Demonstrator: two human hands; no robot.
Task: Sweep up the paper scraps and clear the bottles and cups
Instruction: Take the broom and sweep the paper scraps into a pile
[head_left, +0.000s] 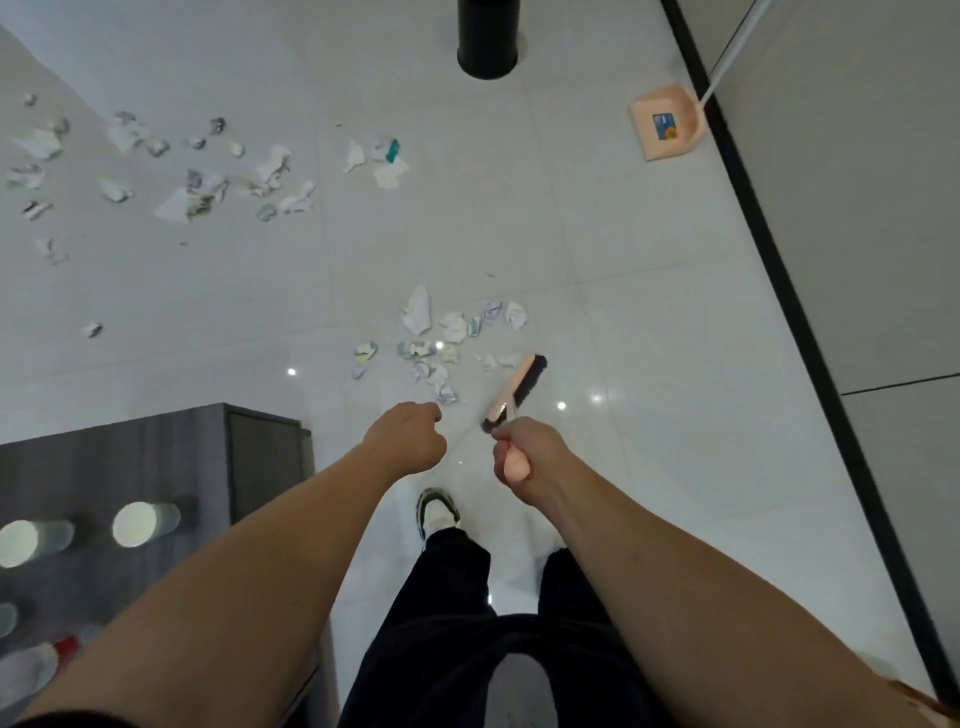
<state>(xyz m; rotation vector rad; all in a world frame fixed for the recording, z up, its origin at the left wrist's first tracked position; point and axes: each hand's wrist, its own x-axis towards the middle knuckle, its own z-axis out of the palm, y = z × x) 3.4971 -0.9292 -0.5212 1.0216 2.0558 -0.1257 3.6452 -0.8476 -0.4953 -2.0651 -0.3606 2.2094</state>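
My right hand (524, 457) grips the pink handle of a broom, whose dark-bristled head (517, 389) rests on the white tiled floor just right of a small pile of paper scraps (441, 338). My left hand (410, 436) is closed in a fist beside it, holding nothing I can see. A wider scatter of paper scraps (208, 176) lies farther off to the left. A pink dustpan (667, 122) with a white handle leans by the wall at the upper right. Two cups (145, 522) lie on the grey table at the lower left.
The grey table (156, 457) fills the lower left, with more cups or bottles (31, 660) at its near edge. A black cylindrical post (488, 41) stands at the top centre. A grey wall with black skirting (779, 260) runs along the right. My shoe (436, 512) is below my hands.
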